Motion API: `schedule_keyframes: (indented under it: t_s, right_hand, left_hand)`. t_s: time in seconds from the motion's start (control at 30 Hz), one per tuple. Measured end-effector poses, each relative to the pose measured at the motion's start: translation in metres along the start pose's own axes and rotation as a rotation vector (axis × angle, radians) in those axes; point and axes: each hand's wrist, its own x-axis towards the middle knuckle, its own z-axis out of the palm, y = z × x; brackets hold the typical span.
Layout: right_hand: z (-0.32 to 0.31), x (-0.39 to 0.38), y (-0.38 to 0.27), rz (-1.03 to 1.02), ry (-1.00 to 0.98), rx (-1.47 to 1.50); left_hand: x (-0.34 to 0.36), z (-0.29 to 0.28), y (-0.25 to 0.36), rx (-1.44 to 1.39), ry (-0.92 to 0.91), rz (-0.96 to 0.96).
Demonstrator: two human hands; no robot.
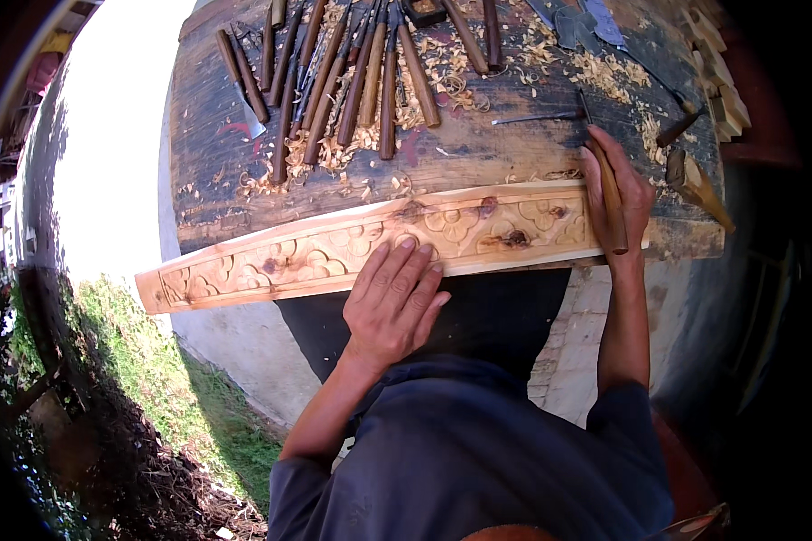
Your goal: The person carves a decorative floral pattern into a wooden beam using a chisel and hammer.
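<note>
A long, pale wooden board (316,266) carved with flowers and leaves lies slightly slanted along the near edge of the worn workbench (212,158). My left hand (392,307) rests on its middle, fingers stretched out over the carving. At the board's right end, my right hand (621,185) grips a tool with a long brown wooden handle (612,212); its thin metal end points away from me. A thin metal blade (532,118) reaches leftward just beyond that hand; I cannot tell which handle it belongs to. A wooden mallet (695,185) lies right of the board.
Several wood-handled chisels (365,86) lie across the back of the bench among pale shavings (604,72). A grey cloth (577,22) is at the back right, and wooden pieces (722,99) are beyond the right edge. Grass (144,352) shows below left.
</note>
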Motion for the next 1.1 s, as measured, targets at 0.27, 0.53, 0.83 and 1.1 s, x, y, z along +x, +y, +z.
schedule_keyframes:
  t_s: [0.27,0.53,0.83,1.1]
  right_hand:
    - [0.002,-0.002,0.003,-0.048,0.004,-0.092]
    - [0.000,-0.004,0.002,-0.057,0.020,-0.084]
    - [-0.006,-0.019,0.005,-0.097,0.033,-0.099]
    - [-0.008,-0.016,0.000,-0.115,0.052,-0.102]
  left_hand:
    - [0.019,-0.008,-0.024,0.159,0.019,-0.083]
    - [0.014,-0.024,-0.053,0.216,-0.095,-0.128]
    - [0.006,-0.029,-0.063,0.300,-0.106,-0.153]
    - [0.004,-0.025,-0.067,0.300,-0.089,-0.108]
